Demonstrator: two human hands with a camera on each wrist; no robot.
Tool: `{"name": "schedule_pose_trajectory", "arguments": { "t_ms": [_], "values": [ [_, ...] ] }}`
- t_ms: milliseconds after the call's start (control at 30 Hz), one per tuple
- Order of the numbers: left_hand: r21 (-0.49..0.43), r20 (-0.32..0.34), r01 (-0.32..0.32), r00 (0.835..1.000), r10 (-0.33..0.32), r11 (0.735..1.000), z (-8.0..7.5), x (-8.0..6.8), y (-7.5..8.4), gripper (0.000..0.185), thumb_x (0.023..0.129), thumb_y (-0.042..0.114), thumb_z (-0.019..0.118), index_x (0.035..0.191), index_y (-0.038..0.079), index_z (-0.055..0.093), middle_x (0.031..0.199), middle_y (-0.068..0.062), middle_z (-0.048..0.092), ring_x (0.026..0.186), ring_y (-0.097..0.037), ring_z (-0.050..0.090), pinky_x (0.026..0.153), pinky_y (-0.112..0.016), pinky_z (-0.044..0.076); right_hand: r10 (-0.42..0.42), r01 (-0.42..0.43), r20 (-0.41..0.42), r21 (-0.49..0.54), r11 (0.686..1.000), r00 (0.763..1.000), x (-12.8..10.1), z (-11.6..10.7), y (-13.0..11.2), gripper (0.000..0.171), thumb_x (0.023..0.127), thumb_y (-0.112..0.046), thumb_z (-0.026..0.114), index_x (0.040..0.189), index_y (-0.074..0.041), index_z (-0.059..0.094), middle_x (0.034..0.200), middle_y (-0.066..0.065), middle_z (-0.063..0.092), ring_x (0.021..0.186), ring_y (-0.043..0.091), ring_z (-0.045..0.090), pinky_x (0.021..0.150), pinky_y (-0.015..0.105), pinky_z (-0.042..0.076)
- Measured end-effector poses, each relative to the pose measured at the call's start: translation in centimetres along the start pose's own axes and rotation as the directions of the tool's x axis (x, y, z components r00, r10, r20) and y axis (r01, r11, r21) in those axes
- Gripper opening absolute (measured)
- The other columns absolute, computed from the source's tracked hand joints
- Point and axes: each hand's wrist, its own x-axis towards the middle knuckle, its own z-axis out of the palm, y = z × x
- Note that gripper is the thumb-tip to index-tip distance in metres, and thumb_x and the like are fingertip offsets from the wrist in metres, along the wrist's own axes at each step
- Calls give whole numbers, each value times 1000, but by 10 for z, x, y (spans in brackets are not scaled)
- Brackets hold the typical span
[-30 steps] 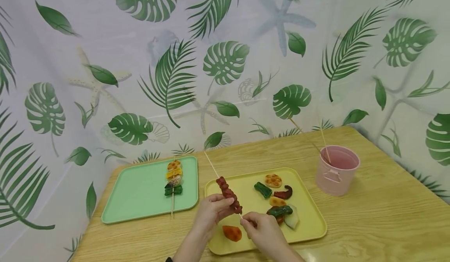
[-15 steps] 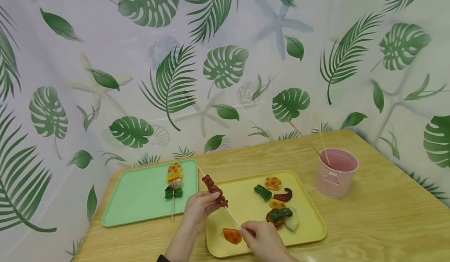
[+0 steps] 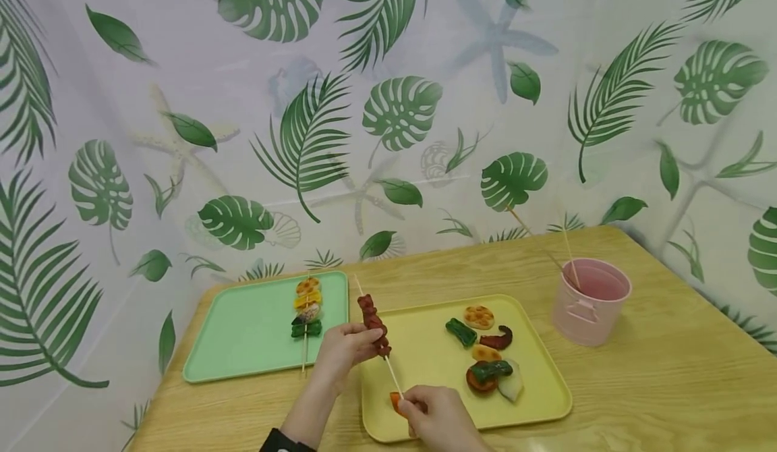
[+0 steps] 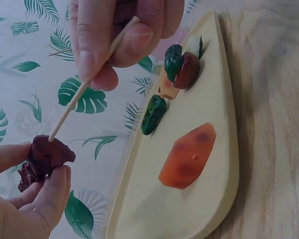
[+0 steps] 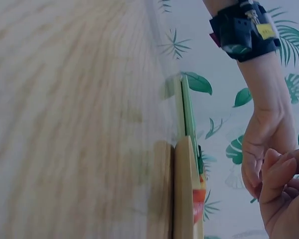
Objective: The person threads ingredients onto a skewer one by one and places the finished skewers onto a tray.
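Left hand (image 3: 344, 351): fingers pinch dark red sausage (image 3: 373, 315) threaded on skewer (image 3: 388, 370). Right hand (image 3: 438, 417): fingers grip skewer's lower end. Done: one filled skewer (image 3: 305, 317) on green tray (image 3: 243, 334), 9 o'clock. Left: loose pieces on yellow tray (image 3: 425, 351), judged early stage

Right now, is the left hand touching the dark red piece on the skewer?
Touching. In the left wrist view, the left hand pinches the dark red piece between thumb and fingers, with the skewer running into it.

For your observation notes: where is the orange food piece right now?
In the head view the orange piece lies at the near left corner of the yellow tray, partly hidden by the right hand, below the skewer.
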Motion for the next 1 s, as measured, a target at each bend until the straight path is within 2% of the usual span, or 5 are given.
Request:
{"name": "schedule_pose_trajectory", "arguments": {
  "t_ms": [133, 300, 433, 767, 1000],
  "values": [
    [86, -49, -23, 998, 28, 996, -6, 4, 3, 23, 83, 12, 69, 92, -7, 59, 86, -11, 66, 71, -18, 66, 73, -36, 54, -42, 41, -33, -51, 998, 999, 6, 10, -4, 17, 89, -12, 60, 77, -4, 67, 53, -5, 54, 45, 6, 46, 45, 22, 37],
    [229, -127, -24, 990, 54, 973, -8, 4, 3, 25, 80, 12, 72, 88, -6, 56, 86, -14, 63, 69, -21, 66, 69, -39, 55, -145, 128, -57, -225, 966, 988, 12, 19, -3, 18, 86, -8, 62, 69, -7, 63, 52, -8, 50, 43, 2, 43, 44, 20, 36],
    [374, -166, -45, 979, 115, 926, -5, 5, 4, 25, 76, 12, 74, 80, -3, 54, 82, -14, 61, 66, -22, 64, 64, -40, 55, -200, 168, -76, -308, 936, 977, 15, 22, -2, 19, 84, -6, 64, 66, -9, 60, 53, -8, 49, 44, 2, 41, 43, 20, 35],
    [653, -173, -92, 948, 266, 752, 6, 8, 6, 24, 72, 16, 73, 67, 5, 52, 63, -4, 54, 56, -17, 50, 49, -27, 39, -221, 168, -107, -369, 914, 969, 14, 24, 1, 20, 82, -5, 66, 65, -10, 58, 54, -8, 49, 44, 2, 41, 43, 19, 35],
    [685, -155, -97, 949, 275, 722, 12, 9, 2, 25, 73, 16, 72, 70, 5, 50, 63, -5, 52, 54, -17, 52, 46, -26, 40, -196, 129, -129, -403, 906, 972, 14, 21, 3, 20, 81, -10, 69, 64, -12, 59, 54, -8, 52, 45, 3, 44, 44, 20, 36]
  ]
}}
